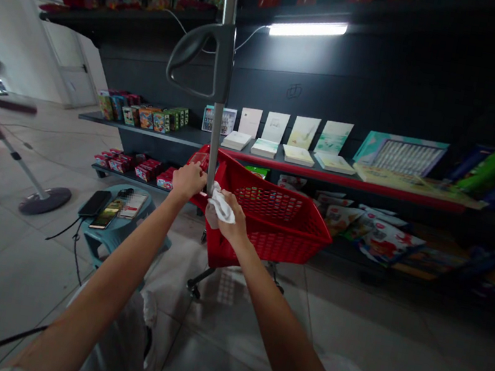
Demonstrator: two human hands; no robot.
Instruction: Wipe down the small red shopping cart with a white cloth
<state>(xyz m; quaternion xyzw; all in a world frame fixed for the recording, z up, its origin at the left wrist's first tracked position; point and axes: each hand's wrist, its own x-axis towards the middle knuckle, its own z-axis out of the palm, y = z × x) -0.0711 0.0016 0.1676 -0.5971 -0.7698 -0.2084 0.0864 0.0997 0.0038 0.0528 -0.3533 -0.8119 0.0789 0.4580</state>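
A red plastic shopping cart stands in front of me, with an upright metal pole rising at its near left end. My left hand is closed over the red handle end of the cart, just left of the pole; its fingertips are partly hidden. In my right hand is a bunched white cloth, pressed at the foot of the pole against the cart's rim. Higher on the pole sits a grey loop-shaped grip, which neither hand touches.
A blue-grey stool with phones and a black device stands at left, cables trailing from it. Beyond it is a standing fan. Shelves with boxes, booklets and snack bags run behind the cart. A lit tube lamp hangs above.
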